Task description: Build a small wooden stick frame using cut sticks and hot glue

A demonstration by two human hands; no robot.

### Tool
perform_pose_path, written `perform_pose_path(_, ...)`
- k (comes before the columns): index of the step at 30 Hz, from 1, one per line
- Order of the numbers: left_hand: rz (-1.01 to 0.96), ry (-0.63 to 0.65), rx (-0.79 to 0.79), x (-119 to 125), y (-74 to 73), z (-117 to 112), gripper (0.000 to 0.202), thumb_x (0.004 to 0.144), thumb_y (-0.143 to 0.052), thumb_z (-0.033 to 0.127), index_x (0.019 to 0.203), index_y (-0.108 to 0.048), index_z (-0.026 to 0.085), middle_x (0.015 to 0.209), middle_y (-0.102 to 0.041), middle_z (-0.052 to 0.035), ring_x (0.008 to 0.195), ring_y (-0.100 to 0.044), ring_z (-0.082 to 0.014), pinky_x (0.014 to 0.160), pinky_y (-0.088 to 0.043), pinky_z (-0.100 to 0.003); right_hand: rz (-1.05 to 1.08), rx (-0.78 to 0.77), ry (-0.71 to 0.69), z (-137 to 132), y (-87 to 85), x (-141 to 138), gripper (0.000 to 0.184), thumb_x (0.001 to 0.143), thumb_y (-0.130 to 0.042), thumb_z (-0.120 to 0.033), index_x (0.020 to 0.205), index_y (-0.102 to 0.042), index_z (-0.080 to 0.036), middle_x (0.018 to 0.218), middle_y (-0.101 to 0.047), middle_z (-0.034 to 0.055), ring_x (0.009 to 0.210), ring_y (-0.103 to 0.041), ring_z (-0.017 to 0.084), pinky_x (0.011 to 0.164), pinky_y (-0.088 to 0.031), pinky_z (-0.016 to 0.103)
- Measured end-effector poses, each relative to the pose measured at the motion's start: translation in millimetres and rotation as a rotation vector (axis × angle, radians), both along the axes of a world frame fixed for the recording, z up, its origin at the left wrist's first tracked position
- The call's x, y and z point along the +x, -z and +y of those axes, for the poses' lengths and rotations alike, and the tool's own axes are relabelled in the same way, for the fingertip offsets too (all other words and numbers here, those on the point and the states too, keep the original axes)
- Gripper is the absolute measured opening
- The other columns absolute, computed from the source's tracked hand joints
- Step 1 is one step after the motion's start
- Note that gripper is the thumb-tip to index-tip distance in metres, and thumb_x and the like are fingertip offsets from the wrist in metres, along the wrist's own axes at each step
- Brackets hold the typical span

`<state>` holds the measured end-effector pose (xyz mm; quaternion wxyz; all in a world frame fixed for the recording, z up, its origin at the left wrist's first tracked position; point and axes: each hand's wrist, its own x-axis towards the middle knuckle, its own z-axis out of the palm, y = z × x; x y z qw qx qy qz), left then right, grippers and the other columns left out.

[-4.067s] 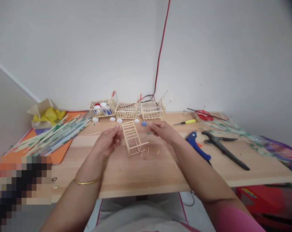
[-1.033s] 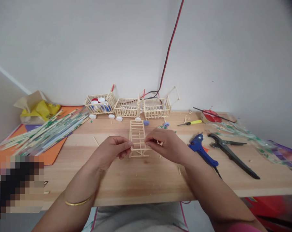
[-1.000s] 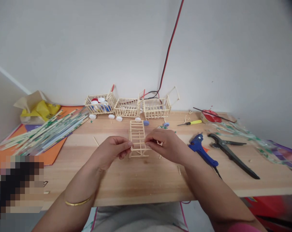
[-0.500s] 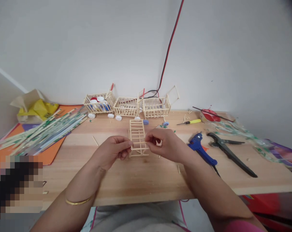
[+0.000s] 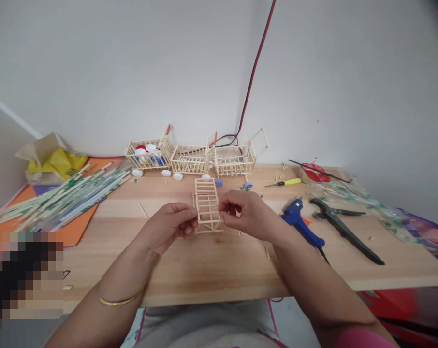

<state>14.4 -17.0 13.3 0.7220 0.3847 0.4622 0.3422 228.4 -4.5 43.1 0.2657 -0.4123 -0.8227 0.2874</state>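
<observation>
In front of me on the tabletop stands a small ladder-like frame of thin wooden sticks (image 5: 207,211), with several rungs across it. My left hand (image 5: 173,221) pinches its left edge between thumb and fingers. At the right edge, my right hand (image 5: 246,215) is closed in a pinch, fingertips on the side of the frame. Whether a loose bit of stick is also between those fingertips cannot be made out. Behind the frame is a row of little stick carts: one with bottle caps inside (image 5: 149,153), a middle one (image 5: 189,160), and one with blue wheels (image 5: 234,161).
Right of my hands lie a blue glue gun (image 5: 301,223), dark-handled cutters (image 5: 344,231) and a yellow-handled tool (image 5: 290,182). Bundled wrapped sticks (image 5: 65,200) rest on orange sheets at left, near a yellow bag (image 5: 59,164). A red-black cable (image 5: 255,67) hangs along the wall.
Almost nothing differs. Both hands keep their pinch at the frame's sides, with only a tiny shift of the fingers and of the view.
</observation>
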Motion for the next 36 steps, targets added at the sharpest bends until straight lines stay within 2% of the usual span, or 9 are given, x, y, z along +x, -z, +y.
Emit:
perform_pose_path(14,-0.021,-0.016,0.002,2,-3.2,-1,0.02,0.068,-0.069,0.029,0.061,-0.061,0.012,0.057,-0.059,0.0005,0.043,-0.046,-0.0056,0.042,-0.032,-0.018,0.02,0.06,-0.008,0,-2.3,-1,0.012,0.068,-0.051,-0.006,0.068,-0.056,-0.017,0.066,-0.055,-0.0022,0.058,-0.047,0.007,0.055,-0.035,0.019)
perform_pose_path(26,-0.025,-0.048,-0.005,4,-1.9,-2,0.02,0.067,-0.07,0.029,0.061,-0.061,0.012,0.056,-0.059,0.0003,0.042,-0.047,-0.0058,0.041,-0.031,-0.017,0.029,0.029,0.002,3,0.7,0,0.009,0.066,-0.051,-0.008,0.066,-0.054,-0.017,0.063,-0.052,-0.0031,0.057,-0.044,0.007,0.053,-0.035,0.018)
perform_pose_path(31,0.022,-0.009,0.019,2,-1.0,0,0.024,0.068,-0.069,0.034,0.061,-0.06,0.012,0.057,-0.058,0.0002,0.042,-0.045,-0.0063,0.041,-0.031,-0.019,0.026,0.035,-0.006,4,-0.3,0,0.009,0.066,-0.05,-0.008,0.065,-0.054,-0.017,0.062,-0.051,-0.0031,0.057,-0.045,0.007,0.052,-0.035,0.018)
perform_pose_path(33,0.155,-0.023,0.113,0,-4.2,0,0.027,0.071,-0.065,0.038,0.062,-0.06,0.013,0.055,-0.056,0.0006,0.042,-0.044,-0.0071,0.042,-0.031,-0.02,0.039,0.056,0.007,3,-1.8,1,0.009,0.066,-0.051,-0.008,0.065,-0.053,-0.016,0.062,-0.052,-0.0033,0.056,-0.044,0.007,0.052,-0.035,0.018)
perform_pose_path(34,0.27,-0.083,0.213,0,-7.3,-2,0.027,0.073,-0.063,0.039,0.064,-0.061,0.014,0.055,-0.056,0.0005,0.044,-0.045,-0.0082,0.043,-0.032,-0.021,0.049,0.069,0.013,2,-3.1,1,0.009,0.065,-0.051,-0.007,0.065,-0.054,-0.016,0.062,-0.052,-0.0032,0.056,-0.045,0.007,0.052,-0.035,0.018)
perform_pose_path(36,0.557,-0.272,0.526,0,-16.2,-7,0.024,0.077,-0.06,0.038,0.073,-0.065,0.015,0.062,-0.061,-0.0008,0.053,-0.051,-0.0115,0.051,-0.039,-0.024,0.066,0.101,0.011,0,-7.2,2,0.01,0.065,-0.052,-0.006,0.067,-0.054,-0.016,0.064,-0.054,-0.0028,0.057,-0.045,0.006,0.053,-0.035,0.018)
